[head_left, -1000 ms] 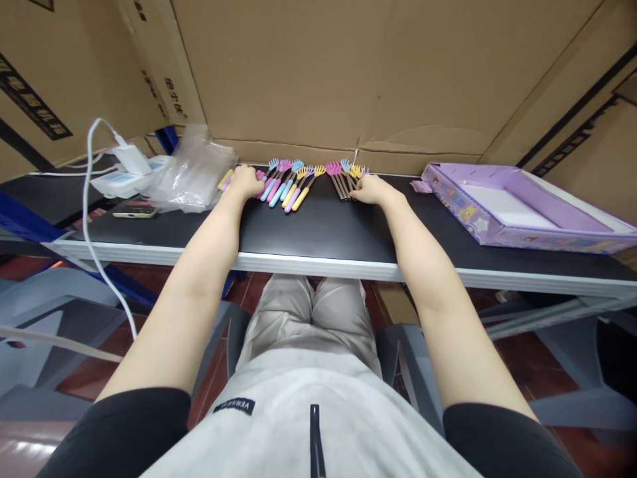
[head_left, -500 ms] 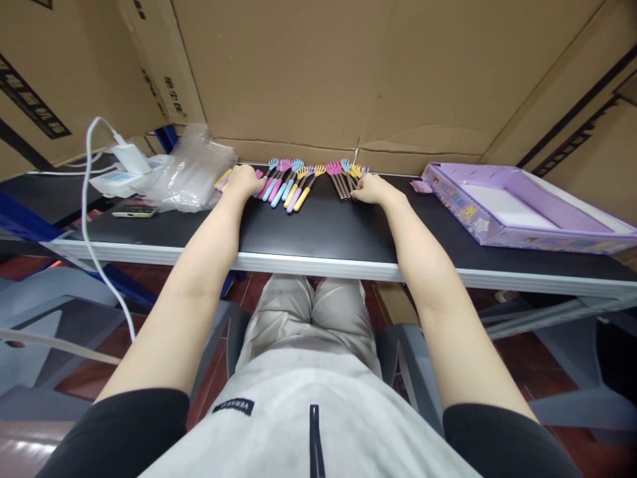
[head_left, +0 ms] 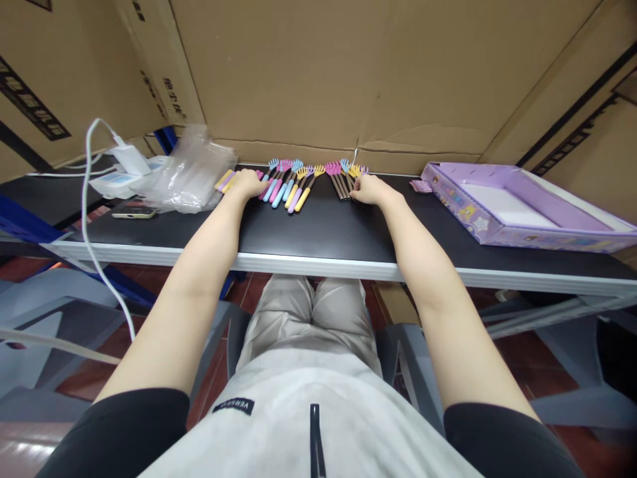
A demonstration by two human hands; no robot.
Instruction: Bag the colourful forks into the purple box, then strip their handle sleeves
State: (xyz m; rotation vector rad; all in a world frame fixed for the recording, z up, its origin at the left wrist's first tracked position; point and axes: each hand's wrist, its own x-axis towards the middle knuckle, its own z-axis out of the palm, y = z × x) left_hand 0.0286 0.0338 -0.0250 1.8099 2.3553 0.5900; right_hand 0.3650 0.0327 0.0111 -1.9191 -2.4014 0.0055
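Several small back scratchers (head_left: 288, 189) lie side by side on the black tabletop, with claw-shaped heads, metal rods and pink, blue, purple or yellow handles. My left hand (head_left: 249, 184) rests over the left part of this row, thumb stretched to the right against the handles; its other fingers are hidden. To the right is a second group, of scratcher heads on brownish rods (head_left: 338, 182), without coloured handles showing. My right hand (head_left: 369, 189) is at the right end of that group, fingers closed around a rod. Yellow and purple handles (head_left: 226, 180) stick out left of my left hand.
A clear plastic bag pile (head_left: 186, 176) lies left, beside a white power strip (head_left: 130, 174) with a plugged-in cable and a phone (head_left: 134, 211). A purple open box (head_left: 502, 232) stands right, near a small pink packet (head_left: 421, 186). Cardboard walls (head_left: 318, 79) close off the back.
My left hand has shifted slightly right and toward me, uncovering more of the yellow and purple handles at its left. My right hand stays almost where it was.
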